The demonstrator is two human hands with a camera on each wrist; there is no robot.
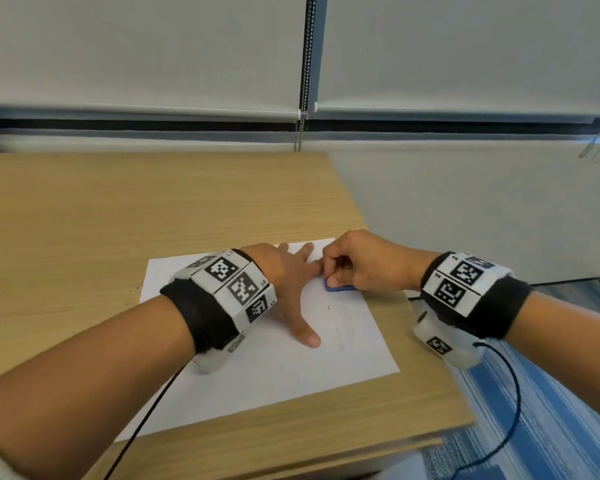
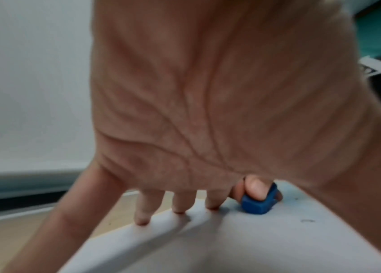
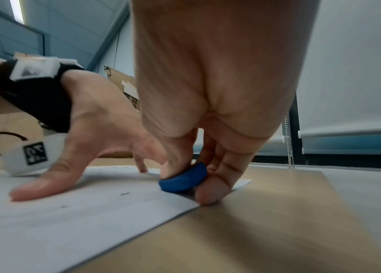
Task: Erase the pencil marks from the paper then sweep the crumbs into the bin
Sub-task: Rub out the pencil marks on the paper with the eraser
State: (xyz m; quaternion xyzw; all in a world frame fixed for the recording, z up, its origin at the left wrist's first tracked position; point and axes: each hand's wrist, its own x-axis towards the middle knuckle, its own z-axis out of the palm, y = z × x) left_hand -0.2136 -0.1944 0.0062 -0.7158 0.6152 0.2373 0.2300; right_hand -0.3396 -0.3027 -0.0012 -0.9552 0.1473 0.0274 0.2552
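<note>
A white sheet of paper [image 1: 278,362] lies on the wooden desk [image 1: 118,209], with faint grey pencil smudges and a small dark mark [image 1: 328,307] near its right side. My left hand [image 1: 291,282] lies flat on the sheet, fingers spread, pressing it down. My right hand [image 1: 354,265] pinches a blue eraser [image 1: 340,288] between thumb and fingers, its lower edge on the paper near the far right edge. The eraser [image 3: 183,178] shows clearly in the right wrist view, and again as a blue block [image 2: 258,202] past my left fingertips [image 2: 178,209]. Small dark crumbs [image 2: 307,220] dot the sheet.
The desk's right edge [image 1: 426,334] drops to blue striped carpet [image 1: 551,410]. A dark rim [image 1: 568,280] shows below my right wrist, off the desk's right side. A black cable [image 1: 513,393] hangs from my right wristband. Window blinds with a bead chain [image 1: 303,81] stand behind.
</note>
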